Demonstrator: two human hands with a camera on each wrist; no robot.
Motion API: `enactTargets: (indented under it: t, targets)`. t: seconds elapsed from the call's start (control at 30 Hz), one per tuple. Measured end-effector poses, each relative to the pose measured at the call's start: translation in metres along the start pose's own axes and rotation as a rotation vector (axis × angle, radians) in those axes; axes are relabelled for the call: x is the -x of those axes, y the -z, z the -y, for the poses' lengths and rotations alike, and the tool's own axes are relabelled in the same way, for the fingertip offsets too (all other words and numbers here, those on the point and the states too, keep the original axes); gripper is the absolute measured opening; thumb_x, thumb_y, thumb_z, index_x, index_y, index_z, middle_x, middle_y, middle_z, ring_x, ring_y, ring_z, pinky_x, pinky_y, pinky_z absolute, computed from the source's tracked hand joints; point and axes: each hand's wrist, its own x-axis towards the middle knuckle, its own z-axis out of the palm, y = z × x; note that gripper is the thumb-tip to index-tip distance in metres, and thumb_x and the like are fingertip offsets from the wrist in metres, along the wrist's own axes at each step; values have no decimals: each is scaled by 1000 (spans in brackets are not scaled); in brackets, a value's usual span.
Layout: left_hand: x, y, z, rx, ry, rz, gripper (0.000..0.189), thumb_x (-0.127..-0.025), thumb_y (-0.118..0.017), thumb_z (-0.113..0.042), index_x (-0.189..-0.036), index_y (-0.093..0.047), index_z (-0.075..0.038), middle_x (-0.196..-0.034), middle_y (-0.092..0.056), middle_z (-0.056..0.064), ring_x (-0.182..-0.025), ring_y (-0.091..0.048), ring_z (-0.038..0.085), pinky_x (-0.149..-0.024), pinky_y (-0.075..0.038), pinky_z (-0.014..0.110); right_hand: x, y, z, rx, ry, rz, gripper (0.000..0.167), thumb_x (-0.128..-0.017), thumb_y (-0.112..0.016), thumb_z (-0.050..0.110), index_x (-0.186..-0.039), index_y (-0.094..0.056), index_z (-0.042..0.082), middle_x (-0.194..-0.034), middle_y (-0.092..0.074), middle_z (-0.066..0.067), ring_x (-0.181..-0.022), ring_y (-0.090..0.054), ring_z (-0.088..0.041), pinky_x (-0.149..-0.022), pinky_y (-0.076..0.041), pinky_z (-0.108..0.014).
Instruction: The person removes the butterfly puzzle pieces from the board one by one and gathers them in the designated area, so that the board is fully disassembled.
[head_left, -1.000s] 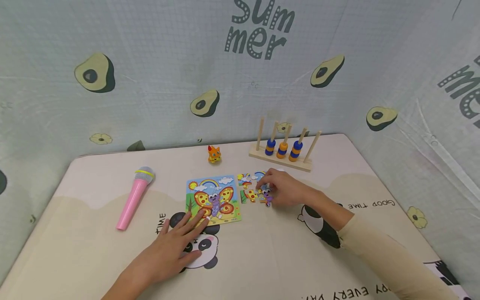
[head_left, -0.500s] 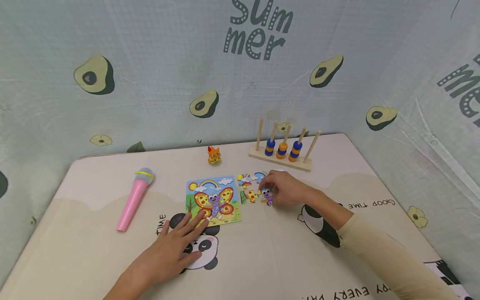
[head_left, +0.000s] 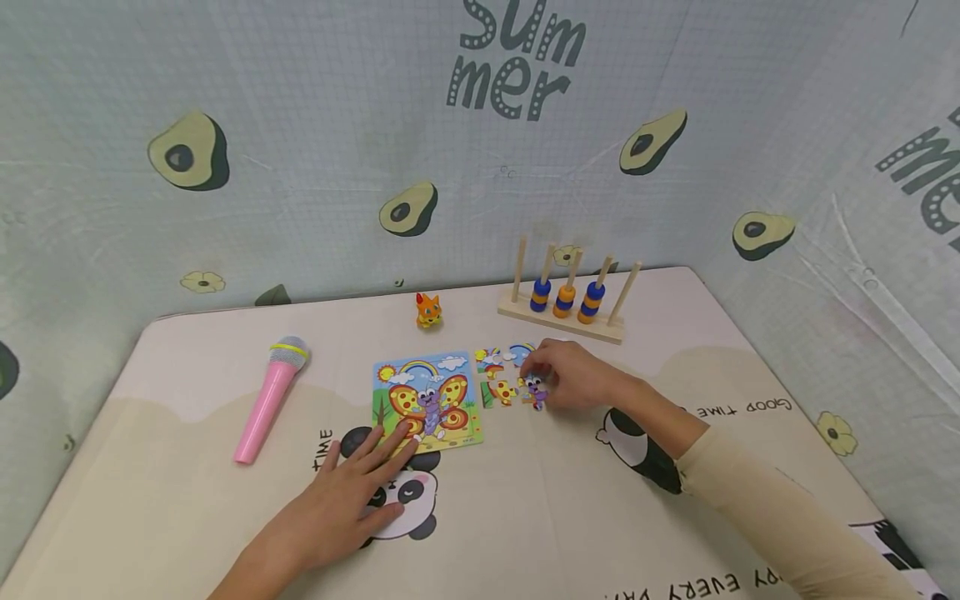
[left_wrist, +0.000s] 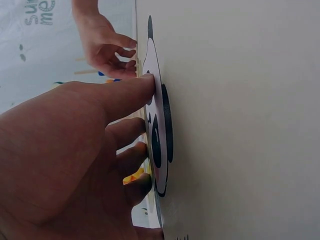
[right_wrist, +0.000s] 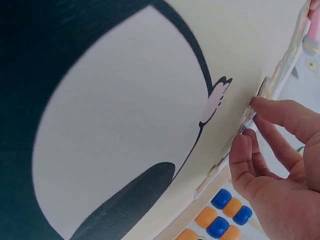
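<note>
A square butterfly picture board lies flat on the table. My left hand rests palm down with spread fingers, its fingertips on the board's lower left edge. Right of the board are several loose jigsaw pieces: one with a sun, one with a rainbow and one with a spotted wing. My right hand grips the purple butterfly-body piece at the right of that group. In the right wrist view, the thumb and curled fingers of this hand meet the thin edge of the pieces.
A bead rack with upright pegs stands at the back right. A small orange toy animal is behind the board. To the left lies a pink toy microphone. Patterned cloth hangs behind the table.
My right hand's fingertips have shifted slightly to the right, with the butterfly-body piece turning or sliding a little. The left hand has stayed in place.
</note>
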Motion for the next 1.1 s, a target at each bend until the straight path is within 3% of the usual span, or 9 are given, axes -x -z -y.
enactTargets:
  t: [0.2, 0.5, 0.8, 1.1]
  targets:
    - [0, 0, 0, -3, 1, 4, 71, -101, -65, -46, -163, -37, -27, -174, -22, -6, -160, -21, 39, -113, -14, 84, -2, 1, 4, -8, 13, -16, 43, -80, -80, 1, -121, -74, 11, -104, -62, -6, -93, -56, -19, -77, -51, -27]
    - [0, 0, 0, -3, -1, 7, 71, -101, -64, -46, -163, -37, -26, -175, -22, -6, -160, -21, 38, -113, -15, 84, -13, -3, 24, -39, 45, -1, 40, -85, -77, 3, -125, -73, 11, -117, -66, -7, -103, -61, -23, -82, -54, -29]
    - [-2, -1, -1, -2, 18, 9, 72, -101, -65, -44, -164, -35, -27, -175, -20, -8, -161, -18, 35, -115, -13, 83, -33, -10, 53, -76, 77, 35, 39, -89, -76, 3, -127, -72, 12, -123, -66, -5, -109, -62, -23, -90, -55, -32]
    - [-2, 1, 0, -2, 21, 33, 72, -101, -63, -49, -164, -36, -28, -174, -22, -7, -161, -19, 37, -112, -13, 85, -54, -25, 66, -87, 109, 72, 44, -89, -76, 4, -131, -71, 16, -126, -65, -3, -111, -59, -20, -93, -54, -33]
